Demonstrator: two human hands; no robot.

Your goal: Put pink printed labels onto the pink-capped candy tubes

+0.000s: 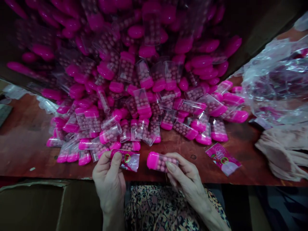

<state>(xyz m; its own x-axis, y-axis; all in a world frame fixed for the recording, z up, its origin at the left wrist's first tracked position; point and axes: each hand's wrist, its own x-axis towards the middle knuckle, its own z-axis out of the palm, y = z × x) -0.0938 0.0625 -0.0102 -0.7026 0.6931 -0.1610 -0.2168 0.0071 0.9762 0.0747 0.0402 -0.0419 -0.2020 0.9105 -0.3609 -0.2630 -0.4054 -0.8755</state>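
My left hand (108,170) pinches a printed pink plastic sleeve (131,160) between thumb and fingers, its free end pointing right. Opposite it, my right hand (185,173) grips a clear candy container (160,162) full of small pink balls, with its bright pink cap turned left toward the sleeve. A gap separates the container from the sleeve. Both hands are at the front edge of the wooden table (178,146). Beyond them lies a large heap of similar pink-capped containers (141,102). Another flat printed sleeve (223,158) lies to the right of my right hand.
Crumpled clear plastic bags (276,83) lie at the right, with a pale fabric glove (284,150) in front of them. The heap spills from a dark box (267,32). A brown cardboard box (31,205) stands below the table edge at left.
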